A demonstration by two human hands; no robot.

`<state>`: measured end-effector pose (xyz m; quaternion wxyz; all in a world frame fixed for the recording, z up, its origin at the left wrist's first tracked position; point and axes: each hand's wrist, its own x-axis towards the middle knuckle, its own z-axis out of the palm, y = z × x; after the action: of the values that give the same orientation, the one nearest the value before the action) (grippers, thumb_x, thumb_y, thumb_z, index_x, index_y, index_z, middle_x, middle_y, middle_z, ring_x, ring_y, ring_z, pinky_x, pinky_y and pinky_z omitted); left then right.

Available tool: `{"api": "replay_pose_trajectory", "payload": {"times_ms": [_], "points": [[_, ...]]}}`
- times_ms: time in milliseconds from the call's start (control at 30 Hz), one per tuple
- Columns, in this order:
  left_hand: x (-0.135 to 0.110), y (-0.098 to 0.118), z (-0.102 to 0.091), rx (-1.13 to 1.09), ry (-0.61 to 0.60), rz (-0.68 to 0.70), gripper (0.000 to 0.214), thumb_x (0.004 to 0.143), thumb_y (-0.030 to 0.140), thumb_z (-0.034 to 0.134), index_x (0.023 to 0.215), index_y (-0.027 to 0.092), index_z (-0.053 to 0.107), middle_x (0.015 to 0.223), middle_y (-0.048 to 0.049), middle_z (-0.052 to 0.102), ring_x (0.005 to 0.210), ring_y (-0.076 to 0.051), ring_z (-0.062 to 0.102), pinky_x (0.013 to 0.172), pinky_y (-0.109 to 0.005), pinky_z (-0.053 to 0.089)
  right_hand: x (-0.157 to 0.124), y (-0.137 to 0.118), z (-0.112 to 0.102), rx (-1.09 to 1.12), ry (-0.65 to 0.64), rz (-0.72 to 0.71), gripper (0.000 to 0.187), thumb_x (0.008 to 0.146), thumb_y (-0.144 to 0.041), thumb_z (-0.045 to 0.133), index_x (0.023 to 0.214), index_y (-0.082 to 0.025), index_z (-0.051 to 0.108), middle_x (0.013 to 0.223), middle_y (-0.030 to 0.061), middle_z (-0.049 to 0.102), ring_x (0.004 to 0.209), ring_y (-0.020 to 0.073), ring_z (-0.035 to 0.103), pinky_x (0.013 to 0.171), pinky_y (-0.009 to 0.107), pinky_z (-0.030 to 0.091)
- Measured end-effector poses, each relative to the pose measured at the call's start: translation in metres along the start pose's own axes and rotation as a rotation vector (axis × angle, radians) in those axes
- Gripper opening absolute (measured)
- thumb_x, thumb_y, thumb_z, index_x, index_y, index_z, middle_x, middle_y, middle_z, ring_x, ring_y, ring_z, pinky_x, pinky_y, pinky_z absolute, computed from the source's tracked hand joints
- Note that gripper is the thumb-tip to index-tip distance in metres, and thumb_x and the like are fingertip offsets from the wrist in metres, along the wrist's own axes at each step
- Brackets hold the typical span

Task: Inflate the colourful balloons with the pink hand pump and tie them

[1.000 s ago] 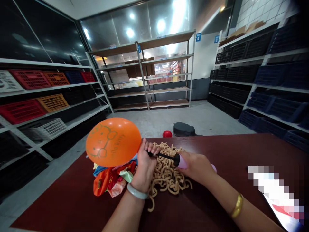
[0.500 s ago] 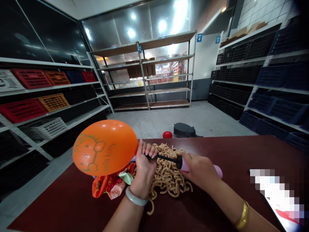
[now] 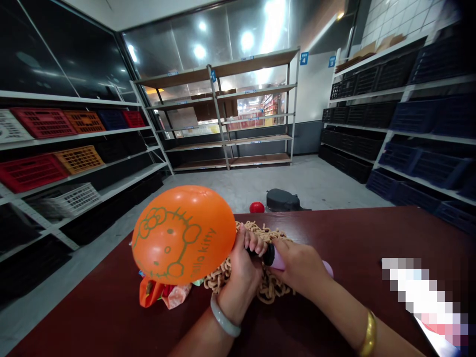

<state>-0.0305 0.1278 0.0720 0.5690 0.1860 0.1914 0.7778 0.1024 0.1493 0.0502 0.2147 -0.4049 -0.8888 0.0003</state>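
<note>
A large orange balloon (image 3: 182, 233) with a green cartoon face and lettering hangs at the left end of a hand balloon pump. My left hand (image 3: 247, 260) is closed around the pump's black end and lies against the balloon's neck, which its fingers hide. Wrapped round the pump's pink-purple barrel (image 3: 278, 259) is my right hand (image 3: 303, 265). The black collar sits close against my left fingers, with no rod showing between. Under both hands lies a heap of tan, curly, stick-like pieces (image 3: 273, 290). Crumpled, uninflated balloons (image 3: 163, 293) rest beneath the orange one.
The dark red table (image 3: 357, 238) carries a pixelated flat item (image 3: 424, 302) at right. Beyond its far edge are a red round object (image 3: 256, 207) and a dark grey case (image 3: 282, 199). Shelves with crates (image 3: 44, 123) line both sides; a metal rack (image 3: 256, 144) stands behind.
My left hand has moved right toward my right hand, bringing the balloon along. The black rod has slid into the barrel. The balloon has turned slightly and looks a little bigger.
</note>
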Motion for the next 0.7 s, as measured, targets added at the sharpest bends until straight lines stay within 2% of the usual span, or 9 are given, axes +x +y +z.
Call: {"api": "replay_pose_trajectory", "payload": {"times_ms": [133,267,400,500,600,700], "points": [[0.014,0.01,-0.007,0.001,0.065,-0.034,0.048,0.083,0.036,0.061,0.053,0.019,0.027,0.044,0.0057,0.025,0.038,-0.008,0.027,0.041,-0.024,0.022,0.003,0.004,0.001,0.022,-0.034,0.001,0.034,0.08,-0.049,0.056,0.101,-0.023,0.054,0.095,0.006,0.067,0.085,0.0233,0.063,0.067,0.03,0.041],[0.034,0.038,-0.02,-0.033,0.099,-0.006,0.048,0.083,0.032,0.06,0.055,0.019,0.024,0.043,0.0069,0.024,0.036,-0.007,0.026,0.04,-0.023,0.022,0.007,0.01,-0.001,-0.01,-0.081,0.033,0.039,0.079,-0.049,0.057,0.107,-0.023,0.053,0.096,0.0062,0.068,0.085,0.0235,0.064,0.067,0.031,0.041],[0.046,0.078,-0.035,-0.055,0.053,0.125,0.049,0.078,0.028,0.065,0.055,0.019,0.022,0.043,0.0081,0.023,0.035,-0.005,0.027,0.038,-0.022,0.022,0.007,0.016,-0.004,-0.048,-0.07,0.041,0.044,0.079,-0.054,0.056,0.11,-0.023,0.053,0.097,0.0071,0.067,0.085,0.0246,0.065,0.067,0.032,0.042],[0.048,0.097,-0.04,-0.055,-0.016,0.156,0.05,0.077,0.024,0.064,0.055,0.019,0.019,0.043,0.0078,0.023,0.035,-0.006,0.028,0.038,-0.021,0.023,0.005,0.016,-0.005,-0.069,-0.024,0.014,0.046,0.079,-0.053,0.057,0.113,-0.022,0.052,0.1,0.0075,0.066,0.085,0.0245,0.064,0.067,0.032,0.042],[0.045,0.096,-0.039,-0.075,-0.062,0.155,0.051,0.077,0.023,0.064,0.055,0.019,0.018,0.044,0.0078,0.021,0.035,-0.006,0.025,0.038,-0.021,0.023,0.003,0.015,-0.004,-0.102,0.016,0.003,0.048,0.078,-0.047,0.06,0.116,-0.02,0.05,0.099,0.0084,0.066,0.086,0.0245,0.063,0.067,0.032,0.043],[0.039,0.078,-0.034,-0.105,-0.057,0.161,0.051,0.079,0.026,0.063,0.055,0.019,0.018,0.045,0.008,0.019,0.035,-0.005,0.024,0.038,-0.021,0.022,0.001,0.013,-0.002,-0.121,0.028,0.001,0.05,0.078,-0.043,0.062,0.119,-0.019,0.048,0.1,0.0101,0.065,0.087,0.0248,0.063,0.069,0.033,0.044]]}}
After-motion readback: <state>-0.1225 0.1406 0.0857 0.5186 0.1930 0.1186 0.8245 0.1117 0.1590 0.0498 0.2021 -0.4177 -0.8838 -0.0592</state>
